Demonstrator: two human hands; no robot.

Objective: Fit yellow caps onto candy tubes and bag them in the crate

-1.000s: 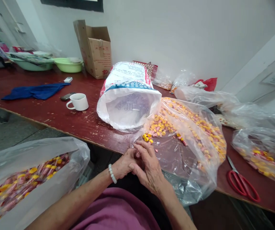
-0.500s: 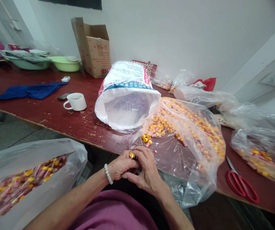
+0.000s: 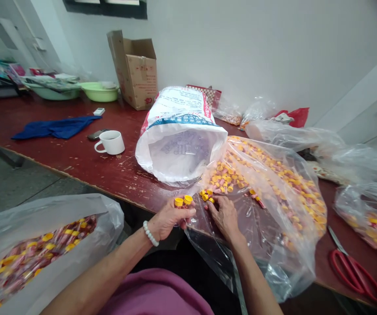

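Head view: left hand (image 3: 170,216) closed round yellow-capped pieces (image 3: 179,202).
Right hand (image 3: 225,217) half-curled, hold unclear, loose caps (image 3: 204,195) by its fingertips.

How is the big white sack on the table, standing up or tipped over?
Tipped over: the white sack lies on its side on the red table, and its wide mouth opens toward the camera, not upward.

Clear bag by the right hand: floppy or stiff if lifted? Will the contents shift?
Probably floppy: the clear bag has thin-looking, wrinkled film that hangs slack over the edge of the table. Contents would likely shift, since the small yellow-capped pieces lie loose in a spread heap. The film may be slippery too, judging by its glossy highlights.
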